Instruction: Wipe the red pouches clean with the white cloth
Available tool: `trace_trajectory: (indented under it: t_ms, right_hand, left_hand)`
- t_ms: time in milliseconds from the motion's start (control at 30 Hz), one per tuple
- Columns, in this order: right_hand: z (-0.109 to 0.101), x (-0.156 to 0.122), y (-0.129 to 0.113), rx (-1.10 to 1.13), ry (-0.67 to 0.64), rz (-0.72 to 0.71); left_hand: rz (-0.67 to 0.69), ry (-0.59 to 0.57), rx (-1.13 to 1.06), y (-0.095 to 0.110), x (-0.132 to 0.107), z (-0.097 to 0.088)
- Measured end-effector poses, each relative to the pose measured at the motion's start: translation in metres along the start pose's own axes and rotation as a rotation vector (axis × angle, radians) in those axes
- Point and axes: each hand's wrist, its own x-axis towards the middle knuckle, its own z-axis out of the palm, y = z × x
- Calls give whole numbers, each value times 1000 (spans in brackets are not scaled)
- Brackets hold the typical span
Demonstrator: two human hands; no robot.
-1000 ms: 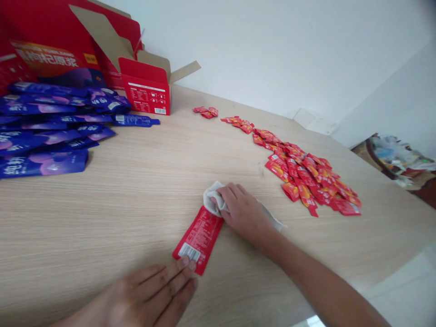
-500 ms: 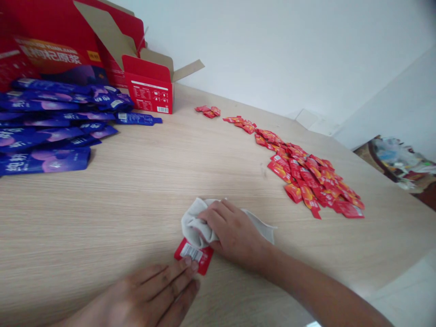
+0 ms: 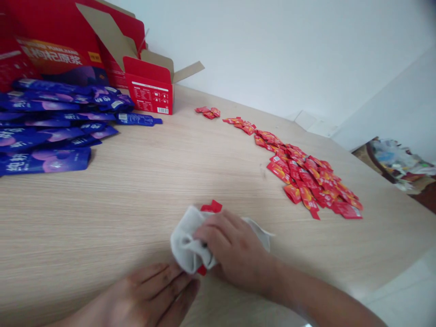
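Your right hand [image 3: 235, 250] has its fingers curled into a bunched pale cloth [image 3: 189, 240], gripping it low over the table [image 3: 153, 190]. Under that cloth lies a red packet [image 3: 214, 206], mostly covered: one end pokes out on the cloth's far side, and a small red corner shows at its near edge. A loose tail of the cloth trails out to the right, behind your right hand. Your left hand [image 3: 150, 290] is just to the near left of the cloth, its fingers stretched out and side by side, not wrapped around anything. Their tips reach the cloth's near edge; I cannot tell whether they touch the packet too.

To the right of the cloth and well apart from it, you have a heap of small red packets [image 3: 316, 181], thinning into a trail that runs back beyond the cloth. A little cluster [image 3: 208, 112] of similar packets lies beyond the cloth, well apart from it. Far to the left of the cloth are blue pouches [image 3: 51, 159], lying in a pile. Beyond the cloth and to its left, a small red box [image 3: 150, 95] stands with its flaps open, next to a larger red box [image 3: 68, 50] behind the pouches. Far to the cloth's right, past the table's edge, is crumpled plastic [image 3: 395, 156], too blurred to make out well.
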Motion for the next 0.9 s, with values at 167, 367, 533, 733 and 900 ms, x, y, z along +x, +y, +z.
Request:
trace_trajectory:
  t_ms: [167, 367, 533, 733, 900]
  right_hand:
    - [15, 2, 3, -6, -169, 27]
    - [9, 9, 52, -154, -140, 242]
    - [-1, 3, 93, -335, -46, 369]
    - [-7, -4, 125, -390, 92, 519]
    - [-3, -6, 134, -367, 49, 584]
  left_hand:
    - [-4, -45, 15, 2, -2, -1]
    - [-101, -32, -22, 10, -14, 8]
    - [25, -94, -104, -12, 1, -9]
    - [6, -36, -167, -44, 32, -19]
    - [-223, -167, -32, -45, 38, 0]
